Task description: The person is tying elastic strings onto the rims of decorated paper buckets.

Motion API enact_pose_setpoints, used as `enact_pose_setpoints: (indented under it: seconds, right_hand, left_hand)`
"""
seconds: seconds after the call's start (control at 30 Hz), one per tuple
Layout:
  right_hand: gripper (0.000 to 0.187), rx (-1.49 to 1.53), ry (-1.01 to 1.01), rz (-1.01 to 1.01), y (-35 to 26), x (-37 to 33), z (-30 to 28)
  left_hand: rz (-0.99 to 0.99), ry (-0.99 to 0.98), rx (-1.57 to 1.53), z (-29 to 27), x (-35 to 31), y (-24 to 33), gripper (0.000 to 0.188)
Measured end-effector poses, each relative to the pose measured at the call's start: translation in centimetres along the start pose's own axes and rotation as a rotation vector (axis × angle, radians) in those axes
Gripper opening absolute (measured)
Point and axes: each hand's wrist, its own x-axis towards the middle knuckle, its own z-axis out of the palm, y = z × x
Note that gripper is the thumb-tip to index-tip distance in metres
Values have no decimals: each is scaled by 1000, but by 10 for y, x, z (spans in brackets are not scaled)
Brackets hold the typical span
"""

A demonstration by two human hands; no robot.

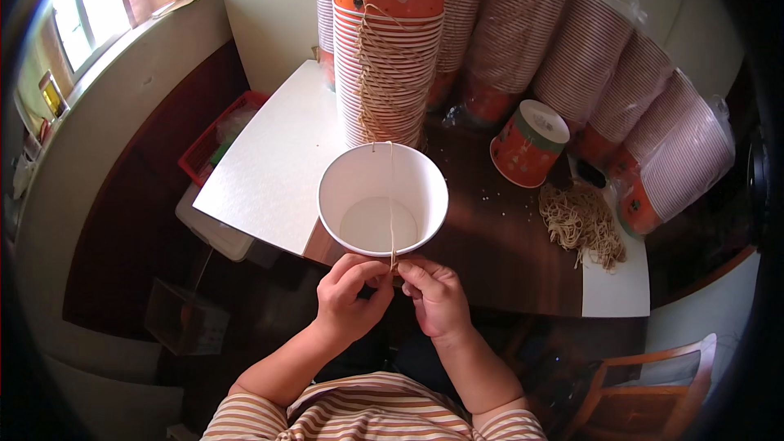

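Observation:
A paper bucket (pixel 336 192), white inside, stands at the table's near edge with its mouth tilted toward me. A thin beige string (pixel 392 204) runs across its mouth from the far rim to the near rim. Just below the near rim, my left hand (pixel 353 290) pinches the string's end with closed fingertips. Close beside it, my right hand (pixel 433 290) has thumb and forefinger closed on the same string. Whether a knot lies between the fingers is hidden.
Behind the bucket rises a tall nested stack of orange buckets (pixel 388 73) with strings down its side. Plastic-wrapped stacks (pixel 584 57) line the table's back and right. One orange bucket (pixel 523 151) stands upside down near a heap of loose strings (pixel 584 224). A wooden chair (pixel 653 392) is lower right.

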Motion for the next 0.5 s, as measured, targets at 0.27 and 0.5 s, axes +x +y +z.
enact_pose_setpoints:
  seconds: [0.27,0.5]
  right_hand:
    - [16,-69,-28,-98,-1,0,3]
    - [16,-221,2,-143,-2,-1,1]
  left_hand:
    - [311,-36,290,-4,4,-5,30]
    - [384,-97,352,-10,11,-2,28]
